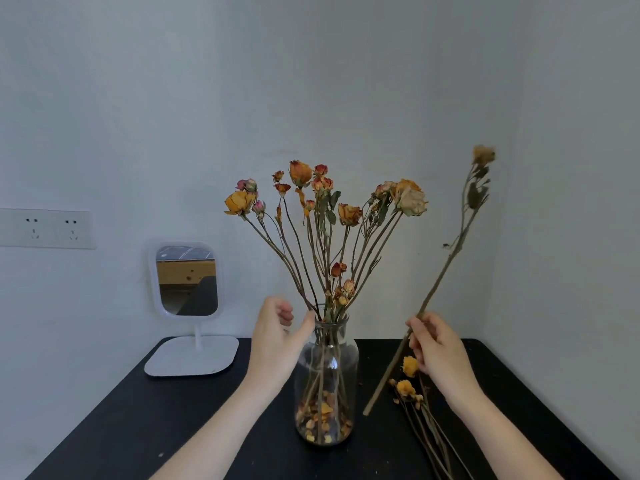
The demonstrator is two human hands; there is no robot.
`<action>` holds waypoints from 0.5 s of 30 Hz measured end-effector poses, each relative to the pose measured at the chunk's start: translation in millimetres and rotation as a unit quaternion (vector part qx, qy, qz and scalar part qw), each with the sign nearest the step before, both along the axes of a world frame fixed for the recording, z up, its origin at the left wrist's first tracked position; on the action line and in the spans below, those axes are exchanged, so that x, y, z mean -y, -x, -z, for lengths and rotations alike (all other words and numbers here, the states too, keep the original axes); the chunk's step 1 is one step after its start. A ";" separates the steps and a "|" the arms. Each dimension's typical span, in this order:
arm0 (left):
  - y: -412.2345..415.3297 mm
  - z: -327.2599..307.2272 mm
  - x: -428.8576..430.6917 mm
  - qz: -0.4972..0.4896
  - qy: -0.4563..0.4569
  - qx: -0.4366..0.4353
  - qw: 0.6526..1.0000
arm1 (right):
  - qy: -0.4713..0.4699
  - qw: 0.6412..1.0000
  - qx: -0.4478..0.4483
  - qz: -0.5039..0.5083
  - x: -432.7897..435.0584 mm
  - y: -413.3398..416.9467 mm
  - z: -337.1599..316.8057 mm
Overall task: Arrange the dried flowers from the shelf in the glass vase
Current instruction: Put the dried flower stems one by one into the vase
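Note:
A clear glass vase stands on the black table, holding several dried roses that fan out above it; loose petals lie in its bottom. My left hand is at the vase's neck, thumb touching the rim, fingers curled and apart, holding nothing. My right hand grips a long dried flower stem, tilted with its pale head up to the right, beside the vase. Several more dried flowers lie on the table under my right hand.
A white-framed stand mirror sits at the table's back left. Wall sockets are on the left wall. The right wall stands close to the table's right edge.

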State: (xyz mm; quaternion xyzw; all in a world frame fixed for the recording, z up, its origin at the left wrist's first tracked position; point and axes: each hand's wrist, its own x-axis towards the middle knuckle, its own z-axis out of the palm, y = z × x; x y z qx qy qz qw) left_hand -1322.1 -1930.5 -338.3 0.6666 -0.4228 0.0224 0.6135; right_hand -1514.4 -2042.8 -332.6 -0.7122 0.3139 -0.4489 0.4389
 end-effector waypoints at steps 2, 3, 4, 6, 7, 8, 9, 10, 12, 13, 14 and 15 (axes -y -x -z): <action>-10.2 6.8 4.4 0.101 -0.087 -0.079 0.988 | 0.000 0.999 0.030 -0.012 -3.2 1.3 -14.3; -12.8 7.1 7.2 0.145 -0.129 -0.098 0.976 | 0.002 0.999 0.045 -0.018 -4.9 2.2 -21.5; -13.7 6.0 10.1 0.180 -0.162 -0.107 0.964 | 0.005 0.998 0.061 -0.023 -6.7 2.8 -28.7; -14.3 4.2 16.9 0.234 -0.200 -0.110 0.945 | 0.016 0.995 0.090 -0.035 -10.6 2.9 -41.8; -14.3 3.4 19.9 0.249 -0.210 -0.108 0.939 | 0.022 0.994 0.103 -0.043 -12.4 2.4 -47.5; -14.4 2.7 22.1 0.257 -0.215 -0.108 0.936 | 0.027 0.992 0.115 -0.051 -14.3 1.4 -52.6; -15.3 2.7 24.1 0.259 -0.218 -0.109 0.935 | 0.031 0.990 0.128 -0.059 -15.8 0.3 -57.2; -16.0 3.2 25.7 0.257 -0.216 -0.108 0.936 | 0.038 0.987 0.139 -0.066 -17.1 -0.7 -61.1; -15.1 3.6 25.9 0.252 -0.209 -0.104 0.939 | 0.054 0.983 0.157 -0.080 -19.5 -2.6 -67.8; -13.6 4.4 25.6 0.246 -0.204 -0.099 0.942 | 0.064 0.981 0.164 -0.086 -20.8 -3.5 -70.3; -10.9 5.1 25.3 0.234 -0.195 -0.089 0.948 | 0.073 0.979 0.169 -0.092 -21.9 -4.5 -72.2; -7.7 6.8 25.6 0.212 -0.184 -0.071 0.957 | 0.082 0.977 0.173 -0.096 -23.3 -5.4 -73.3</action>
